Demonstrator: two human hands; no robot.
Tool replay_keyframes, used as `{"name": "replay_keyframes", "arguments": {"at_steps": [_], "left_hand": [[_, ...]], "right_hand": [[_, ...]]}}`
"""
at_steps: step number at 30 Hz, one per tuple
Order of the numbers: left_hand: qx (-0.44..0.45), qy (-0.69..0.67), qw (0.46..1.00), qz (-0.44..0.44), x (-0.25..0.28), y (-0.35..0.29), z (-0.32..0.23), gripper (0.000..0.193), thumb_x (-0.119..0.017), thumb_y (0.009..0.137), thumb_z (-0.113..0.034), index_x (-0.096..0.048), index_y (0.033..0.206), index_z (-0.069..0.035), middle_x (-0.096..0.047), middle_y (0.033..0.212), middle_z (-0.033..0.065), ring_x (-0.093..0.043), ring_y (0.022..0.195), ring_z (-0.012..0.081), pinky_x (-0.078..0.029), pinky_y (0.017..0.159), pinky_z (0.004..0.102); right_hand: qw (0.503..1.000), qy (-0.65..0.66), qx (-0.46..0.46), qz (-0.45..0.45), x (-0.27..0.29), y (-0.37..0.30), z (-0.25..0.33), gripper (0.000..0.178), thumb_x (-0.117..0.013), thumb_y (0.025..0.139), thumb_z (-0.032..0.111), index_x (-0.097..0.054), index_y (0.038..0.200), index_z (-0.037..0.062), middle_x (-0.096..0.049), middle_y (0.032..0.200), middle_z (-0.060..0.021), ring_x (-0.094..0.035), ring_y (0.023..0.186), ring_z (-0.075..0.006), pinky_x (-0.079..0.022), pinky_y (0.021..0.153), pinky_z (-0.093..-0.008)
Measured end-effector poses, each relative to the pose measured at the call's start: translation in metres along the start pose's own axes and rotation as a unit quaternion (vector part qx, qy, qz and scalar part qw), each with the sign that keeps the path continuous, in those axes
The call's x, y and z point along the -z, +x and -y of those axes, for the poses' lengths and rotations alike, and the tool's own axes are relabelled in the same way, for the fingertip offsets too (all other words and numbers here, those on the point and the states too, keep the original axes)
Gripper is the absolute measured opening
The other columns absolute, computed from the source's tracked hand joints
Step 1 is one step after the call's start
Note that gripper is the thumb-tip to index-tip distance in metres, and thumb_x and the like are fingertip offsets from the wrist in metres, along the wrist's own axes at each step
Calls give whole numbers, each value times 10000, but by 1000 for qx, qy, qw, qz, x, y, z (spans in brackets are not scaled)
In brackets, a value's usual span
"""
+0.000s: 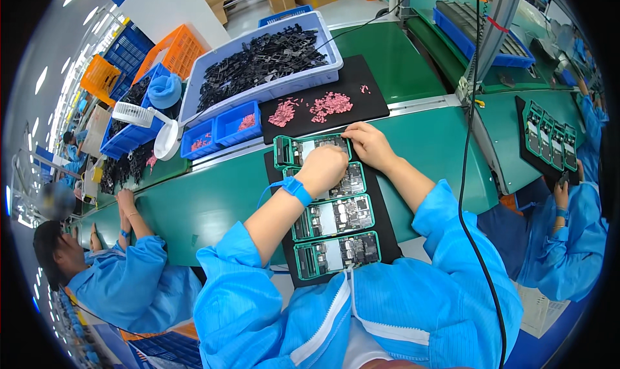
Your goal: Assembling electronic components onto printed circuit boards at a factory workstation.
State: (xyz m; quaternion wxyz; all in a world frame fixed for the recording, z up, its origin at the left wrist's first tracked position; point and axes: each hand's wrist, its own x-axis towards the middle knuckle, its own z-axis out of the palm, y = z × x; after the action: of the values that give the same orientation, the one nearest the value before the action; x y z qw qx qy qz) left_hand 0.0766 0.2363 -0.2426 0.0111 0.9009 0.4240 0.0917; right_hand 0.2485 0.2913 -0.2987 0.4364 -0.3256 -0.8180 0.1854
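Several opened phones with green frames and bare circuit boards lie in a column on a black mat (385,230) before me. My left hand (325,167), wearing a blue wrist strap (296,189), bends over the farthest phone (281,150) with its fingers closed. Its fingertips are over the board; whatever they pinch is hidden. My right hand (371,144) grips the right end of that same phone, thumb and fingers at its far corner. Nearer to me lie a middle phone (352,214) and the nearest phone (355,249), both untouched.
Beyond the phones, piles of small pink pieces (330,105) lie on a black pad (368,110). Blue trays (223,141) and a large bin (332,73) of black parts stand left of it. A black cable (466,175) hangs at right. Co-workers sit on both sides.
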Motion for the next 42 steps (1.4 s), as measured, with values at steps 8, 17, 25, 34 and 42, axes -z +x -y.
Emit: {"name": "replay_keyframes", "arguments": {"at_steps": [8, 17, 25, 34, 42], "left_hand": [[-2, 120, 992, 23, 6, 1, -25, 67, -603, 693, -98, -657, 668, -69, -636, 748, 94, -638, 773, 252, -518, 708, 358], [57, 11, 997, -42, -3, -19, -28, 59, -615, 655, -70, -642, 617, -33, -618, 717, 127, -629, 746, 289, -522, 699, 391], [92, -114, 989, -17, 63, -48, 6, 113, -637, 749, -94, -685, 804, -8, -644, 790, 148, -629, 797, 313, -514, 753, 393], [204, -129, 967, -79, 152, -63, 67, 102, -685, 752, -87, -675, 806, 0, -642, 733, 138, -632, 664, 238, -498, 610, 335], [189, -85, 978, -34, 52, 4, 169, 101, -655, 718, -146, -693, 762, -64, -658, 755, 163, -644, 748, 345, -512, 717, 436]], "right_hand": [[1000, -9, 25, -11, -2, -1, 0, 284, -562, 711, -56, -669, 958, 34, -623, 1002, -125, -601, 951, -313, -496, 835, -381], [999, 0, -43, 17, -4, 20, -1, 177, -575, 774, 19, -682, 913, 49, -647, 883, -129, -634, 825, -313, -516, 737, -392], [985, -107, -21, 131, -32, 81, -21, 70, -639, 759, 110, -661, 821, 85, -622, 862, -96, -612, 884, -292, -499, 768, -414], [952, -230, 92, 178, -32, 94, -28, 61, -579, 714, 25, -590, 773, 16, -589, 872, -153, -590, 879, -329, -493, 759, -416], [967, -197, 49, 157, -50, 130, -12, 66, -597, 750, 105, -641, 743, 57, -609, 851, -134, -614, 846, -326, -506, 719, -435]]}}
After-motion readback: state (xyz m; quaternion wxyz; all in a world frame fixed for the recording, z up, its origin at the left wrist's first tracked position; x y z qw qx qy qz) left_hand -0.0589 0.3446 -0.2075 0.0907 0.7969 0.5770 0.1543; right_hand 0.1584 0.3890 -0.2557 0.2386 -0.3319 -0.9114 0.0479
